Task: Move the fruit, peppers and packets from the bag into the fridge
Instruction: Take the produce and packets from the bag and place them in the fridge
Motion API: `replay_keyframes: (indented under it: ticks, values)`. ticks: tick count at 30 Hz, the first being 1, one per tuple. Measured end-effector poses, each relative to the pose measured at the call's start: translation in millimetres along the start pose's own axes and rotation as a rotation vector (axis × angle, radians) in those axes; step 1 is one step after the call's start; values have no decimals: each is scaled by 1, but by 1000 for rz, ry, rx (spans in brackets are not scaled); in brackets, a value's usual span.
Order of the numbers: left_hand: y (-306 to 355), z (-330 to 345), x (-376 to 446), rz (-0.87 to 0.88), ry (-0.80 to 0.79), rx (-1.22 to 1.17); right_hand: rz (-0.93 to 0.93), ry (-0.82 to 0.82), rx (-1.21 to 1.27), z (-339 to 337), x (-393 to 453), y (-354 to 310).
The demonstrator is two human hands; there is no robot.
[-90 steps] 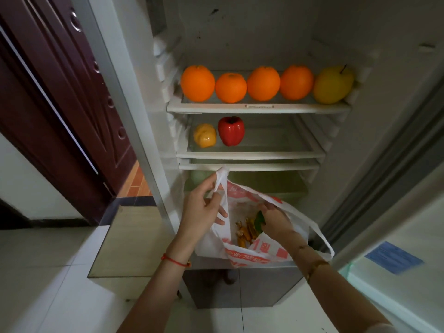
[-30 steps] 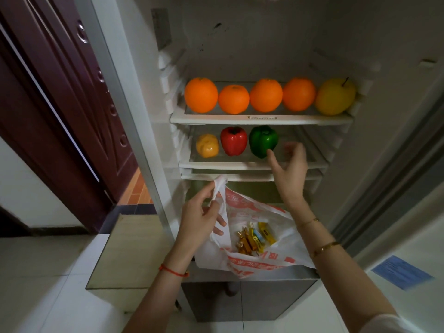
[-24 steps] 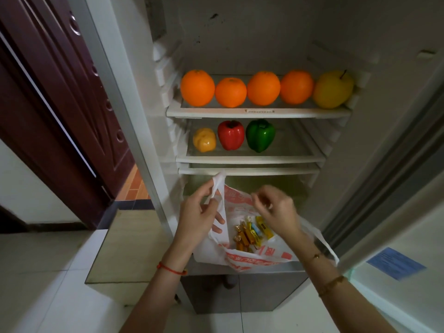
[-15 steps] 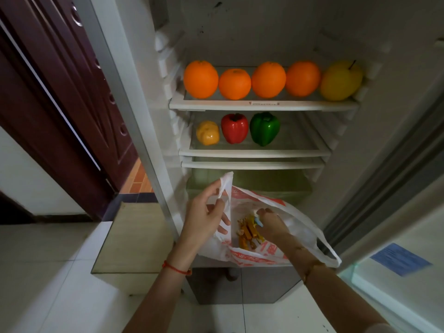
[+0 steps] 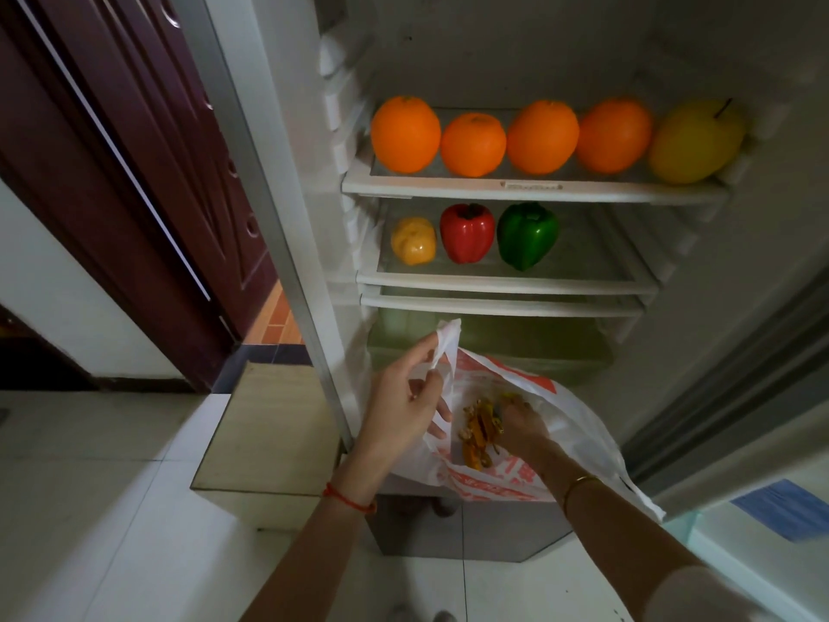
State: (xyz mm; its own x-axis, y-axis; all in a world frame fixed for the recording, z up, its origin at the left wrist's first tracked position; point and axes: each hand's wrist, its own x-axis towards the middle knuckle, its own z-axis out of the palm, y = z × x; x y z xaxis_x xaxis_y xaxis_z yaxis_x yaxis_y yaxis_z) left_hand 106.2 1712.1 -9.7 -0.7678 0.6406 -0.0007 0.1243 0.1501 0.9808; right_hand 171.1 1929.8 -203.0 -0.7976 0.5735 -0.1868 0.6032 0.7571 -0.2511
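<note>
The left hand (image 5: pixel 406 397) pinched the plastic bag's (image 5: pixel 569 410) handle below the fridge shelves (image 5: pixel 507 285), holding its mouth wide so the right hand (image 5: pixel 522 424), fingers curled, could gather the packets (image 5: pixel 477 435) inside.

A home: open fridge (image 5: pixel 534 190) (tiled floor (image 5: pixel 112 509), wooden door (image 5: pixel 148 141))

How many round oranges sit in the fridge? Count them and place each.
4, all in a row on the white top shelf: far-left orange, second orange, third orange, fourth orange, beside the yellow apple. None looks hidden.
</note>
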Motion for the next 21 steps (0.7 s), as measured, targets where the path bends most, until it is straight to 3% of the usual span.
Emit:
replay_keyframes:
  ticks: [8,16,21]
  values:
    - [4,1,5,1,-22,-11,118,-93,111,-4,1,-12]
    - [3,1,9,19,-39,20,162,-82,131,-9,-4,-21]
    - [2,1,10,0,-52,22,238,-53,323,-24,-10,-31]
